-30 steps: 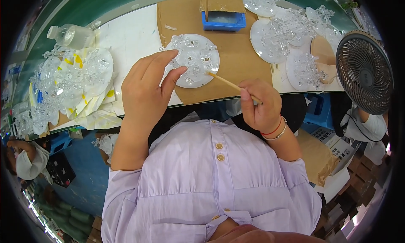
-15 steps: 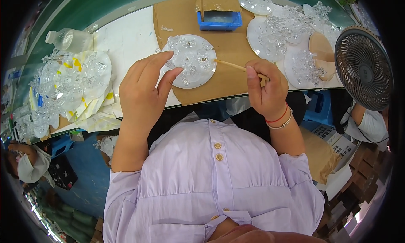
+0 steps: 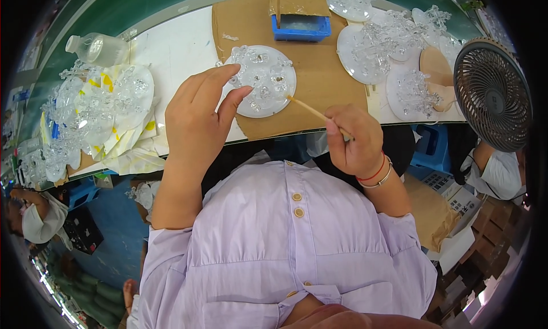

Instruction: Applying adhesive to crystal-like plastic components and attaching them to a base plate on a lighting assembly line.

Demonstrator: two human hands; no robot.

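A round white disc (image 3: 282, 103) with clear plastic pieces clustered on it lies on a cardboard sheet in front of me. At its left edge is my left hand (image 3: 197, 109), thumb and forefinger spread apart over the rim; nothing shows between them, and I cannot tell whether the fingertips touch the pieces. My right hand (image 3: 357, 138) is closed round a thin, pale wooden stick (image 3: 308, 109). The stick slants up to the left, its darker tip at the disc's lower right rim. Whether the tip touches the disc is unclear.
Beyond the disc stands a blue tray (image 3: 302, 34) under a cardboard flap. More discs with clear pieces (image 3: 365, 52) lie to the right, beside a black fan (image 3: 494, 92). On the left are a heap of clear pieces (image 3: 91, 112) and a plastic bottle (image 3: 100, 48).
My right hand has come down toward me and slightly left, so the stick slants more steeply and its tip sits lower on the disc's rim. My left hand keeps its spread pose.
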